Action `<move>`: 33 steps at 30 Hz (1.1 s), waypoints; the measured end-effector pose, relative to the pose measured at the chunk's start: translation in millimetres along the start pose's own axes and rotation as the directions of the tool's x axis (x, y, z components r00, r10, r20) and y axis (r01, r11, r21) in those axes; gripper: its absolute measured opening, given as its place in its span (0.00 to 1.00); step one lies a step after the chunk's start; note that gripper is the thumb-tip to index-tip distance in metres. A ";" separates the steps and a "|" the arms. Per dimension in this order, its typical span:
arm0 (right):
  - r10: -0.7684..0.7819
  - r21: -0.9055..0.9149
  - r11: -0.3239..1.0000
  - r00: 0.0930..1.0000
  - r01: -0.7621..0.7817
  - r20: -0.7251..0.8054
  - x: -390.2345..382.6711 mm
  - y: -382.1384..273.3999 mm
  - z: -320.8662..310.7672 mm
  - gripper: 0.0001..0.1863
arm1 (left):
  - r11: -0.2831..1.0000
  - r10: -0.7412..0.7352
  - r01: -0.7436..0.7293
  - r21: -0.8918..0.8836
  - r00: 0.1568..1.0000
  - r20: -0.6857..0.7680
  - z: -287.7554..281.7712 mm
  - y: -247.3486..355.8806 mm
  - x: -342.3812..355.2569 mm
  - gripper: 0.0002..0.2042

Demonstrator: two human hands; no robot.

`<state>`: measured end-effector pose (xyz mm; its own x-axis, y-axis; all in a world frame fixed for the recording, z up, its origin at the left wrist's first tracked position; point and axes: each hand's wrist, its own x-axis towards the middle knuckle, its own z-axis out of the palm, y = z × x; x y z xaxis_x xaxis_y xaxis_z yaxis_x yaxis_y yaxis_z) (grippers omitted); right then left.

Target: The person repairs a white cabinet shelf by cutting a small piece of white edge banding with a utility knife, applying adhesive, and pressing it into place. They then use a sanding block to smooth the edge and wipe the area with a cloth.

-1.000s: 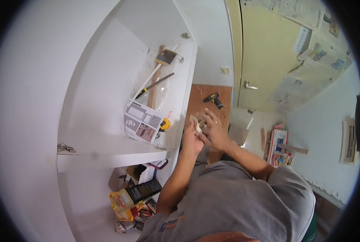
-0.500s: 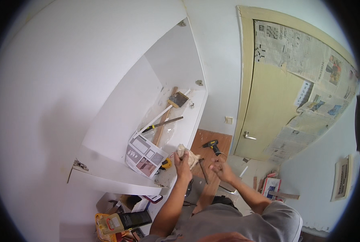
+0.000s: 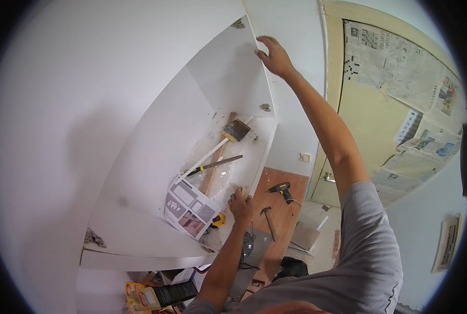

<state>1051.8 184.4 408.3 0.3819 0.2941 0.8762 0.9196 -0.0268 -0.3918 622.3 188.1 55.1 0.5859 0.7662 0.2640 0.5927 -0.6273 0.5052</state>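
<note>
My left hand (image 3: 241,205) is closed on a crumpled cream cloth (image 3: 237,190), low over the near edge of the white cabinet (image 3: 262,157); the fingers hide most of the cloth. Raised high, my right hand (image 3: 276,57) is at the front edge of the cabinet's far side panel (image 3: 224,68), thumb and fingers apart, holding nothing; whether it touches the edge I cannot tell. Beside the left hand lie a printed sheet (image 3: 191,206) and a yellow tape measure (image 3: 218,220). A flat file (image 3: 223,162), a wooden strip (image 3: 208,180) and a wide scraper (image 3: 237,130) lie further inside.
A cordless drill (image 3: 282,192) and a hammer (image 3: 270,224) lie on a brown board (image 3: 292,180) right of the cabinet. Metal hinges (image 3: 265,108) stick out from the panel. Below stands a yellow toolbox (image 3: 134,295). A newspaper-covered door (image 3: 369,115) is at right.
My right arm has swung from beside the drill up to the far side panel's edge. My left hand has turned over the crumpled cloth, now mostly covered. The view has shifted slightly.
</note>
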 end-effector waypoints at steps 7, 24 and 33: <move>0.085 -0.099 0.991 0.993 -0.093 -0.076 80.4 42.3 41.4 0.34 | 0.982 0.166 -0.168 0.087 0.986 0.034 -10.6 4.9 -6.1 0.33; 0.202 -0.176 0.965 0.979 -0.192 0.037 88.4 32.7 37.0 0.35 | 0.980 0.190 -0.194 0.041 0.979 0.071 -14.7 6.6 -4.2 0.30; 0.134 0.195 0.974 0.985 -0.111 -0.106 96.6 55.2 48.2 0.35 | 0.980 0.189 -0.194 0.052 0.978 0.087 -13.2 6.4 -1.6 0.30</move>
<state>1135.1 257.3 457.7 0.5091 0.1852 0.8406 0.8356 0.1278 -0.5342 617.9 184.7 68.8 0.7334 0.6185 0.2823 0.4956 -0.7706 0.4007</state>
